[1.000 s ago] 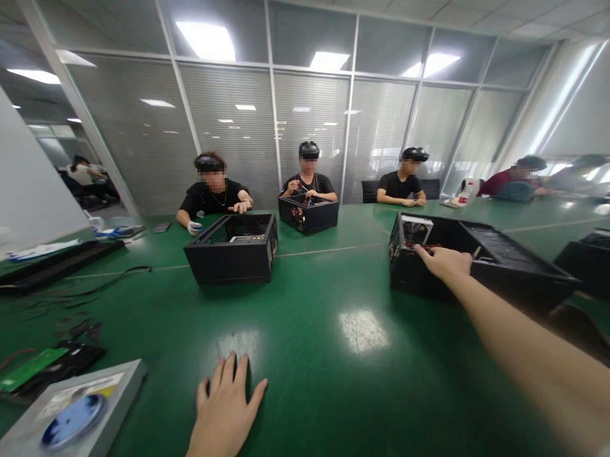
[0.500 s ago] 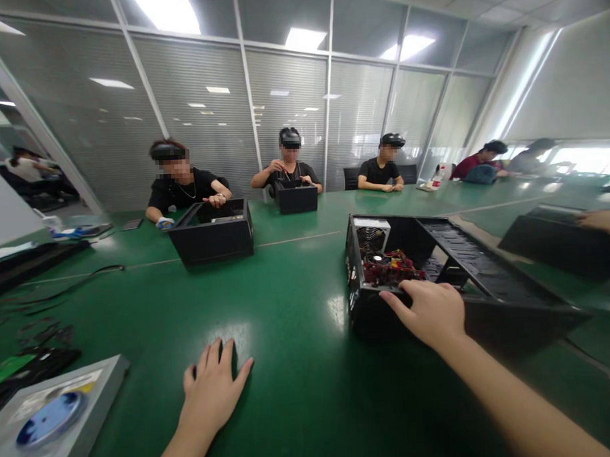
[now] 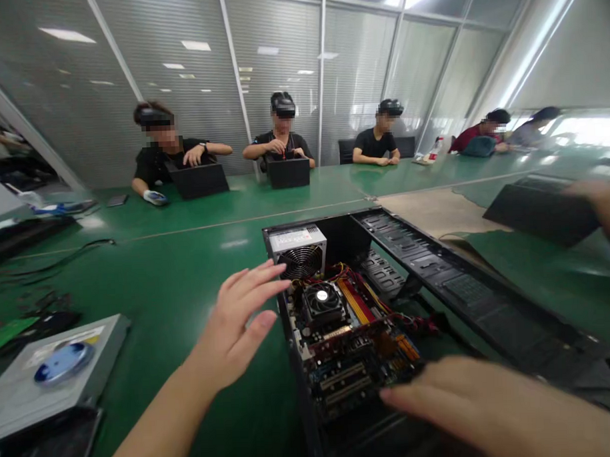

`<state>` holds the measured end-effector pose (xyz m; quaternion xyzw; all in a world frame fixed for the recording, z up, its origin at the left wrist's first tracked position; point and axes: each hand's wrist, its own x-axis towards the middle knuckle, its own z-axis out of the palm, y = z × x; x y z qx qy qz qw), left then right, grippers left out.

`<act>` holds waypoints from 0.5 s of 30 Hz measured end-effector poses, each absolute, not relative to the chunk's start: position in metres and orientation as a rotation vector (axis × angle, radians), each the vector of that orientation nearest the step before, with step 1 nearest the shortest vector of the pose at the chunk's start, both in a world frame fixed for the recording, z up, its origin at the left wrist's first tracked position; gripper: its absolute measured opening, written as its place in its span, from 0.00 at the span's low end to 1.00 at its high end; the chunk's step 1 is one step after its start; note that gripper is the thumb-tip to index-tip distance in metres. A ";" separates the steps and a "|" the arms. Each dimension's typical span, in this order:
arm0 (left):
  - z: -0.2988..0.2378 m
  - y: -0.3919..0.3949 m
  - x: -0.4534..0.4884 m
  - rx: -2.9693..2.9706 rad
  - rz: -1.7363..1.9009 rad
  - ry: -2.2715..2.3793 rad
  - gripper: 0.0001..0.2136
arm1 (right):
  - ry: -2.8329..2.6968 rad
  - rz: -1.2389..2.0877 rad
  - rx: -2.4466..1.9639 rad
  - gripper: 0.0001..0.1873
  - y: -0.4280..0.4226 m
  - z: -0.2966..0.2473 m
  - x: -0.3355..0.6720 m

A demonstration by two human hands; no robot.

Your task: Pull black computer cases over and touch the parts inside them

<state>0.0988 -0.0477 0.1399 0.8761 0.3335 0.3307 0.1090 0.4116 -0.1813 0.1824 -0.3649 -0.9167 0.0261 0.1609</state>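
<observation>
A black computer case [image 3: 462, 303] lies open side up on the green table. Inside it are a motherboard with a round black CPU fan [image 3: 323, 300], red and yellow memory slots [image 3: 356, 300] and loose cables. A silver power supply [image 3: 298, 242] sits in its far left corner. My left hand [image 3: 243, 317] is open at the case's left edge, fingers spread towards the power supply and fan; whether it touches the rim I cannot tell. Blurred, my right hand [image 3: 465, 396] reaches over the near side of the case, most of its fingers smeared or hidden.
A silver optical drive [image 3: 102, 352] is at the left, beside a green circuit board [image 3: 11, 335] and black cables [image 3: 80, 249]. Across the table, people work at black cases [image 3: 289, 173]. Another person's blurred hand [image 3: 588, 192] is near a dark case [image 3: 539, 210] at right.
The case has come nearer and to the left, and its inside shows more fully. My left hand has risen from the table to the case's edge. My right hand has come closer and lower.
</observation>
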 end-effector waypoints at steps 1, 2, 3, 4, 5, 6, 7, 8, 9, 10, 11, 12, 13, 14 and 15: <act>0.145 -0.051 0.107 2.599 0.879 0.971 0.17 | -2.637 0.089 -1.132 0.13 -0.168 0.197 0.407; 0.146 -0.053 0.112 2.604 0.802 0.997 0.16 | -2.668 0.092 -1.229 0.12 -0.153 0.209 0.402; 0.143 -0.053 0.115 2.598 0.756 1.036 0.16 | -2.726 0.109 -1.297 0.11 -0.138 0.217 0.397; 0.138 -0.052 0.115 2.587 0.733 1.060 0.16 | -2.809 0.142 -1.330 0.10 -0.124 0.220 0.391; 0.131 -0.051 0.113 2.580 0.724 1.056 0.16 | -2.904 0.185 -1.327 0.09 -0.110 0.217 0.386; 0.125 -0.049 0.110 2.578 0.720 1.026 0.17 | -2.997 0.226 -1.296 0.09 -0.098 0.211 0.381; 0.119 -0.048 0.107 2.577 0.717 0.979 0.18 | -3.070 0.256 -1.264 0.08 -0.088 0.203 0.377; 0.113 -0.047 0.104 2.570 0.722 0.933 0.20 | -3.114 0.274 -1.233 0.08 -0.080 0.193 0.374; 0.109 -0.046 0.103 2.556 0.738 0.894 0.21 | -3.131 0.294 -1.211 0.07 -0.075 0.184 0.373; 0.106 -0.046 0.102 2.536 0.764 0.864 0.23 | -3.127 0.317 -1.202 0.07 -0.071 0.177 0.373; 0.103 -0.046 0.102 2.517 0.801 0.844 0.24 | -3.119 0.346 -1.188 0.07 -0.068 0.173 0.375; 0.101 -0.047 0.104 2.501 0.839 0.832 0.25 | -3.118 0.366 -1.162 0.07 -0.067 0.171 0.378; 0.098 -0.047 0.106 2.491 0.871 0.822 0.25 | -3.120 0.374 -1.128 0.07 -0.067 0.172 0.381; 0.096 -0.047 0.108 2.484 0.904 0.814 0.26 | -3.118 0.366 -1.091 0.07 -0.068 0.175 0.385; 0.094 -0.047 0.110 2.477 0.940 0.807 0.26 | -3.105 0.343 -1.057 0.07 -0.069 0.179 0.388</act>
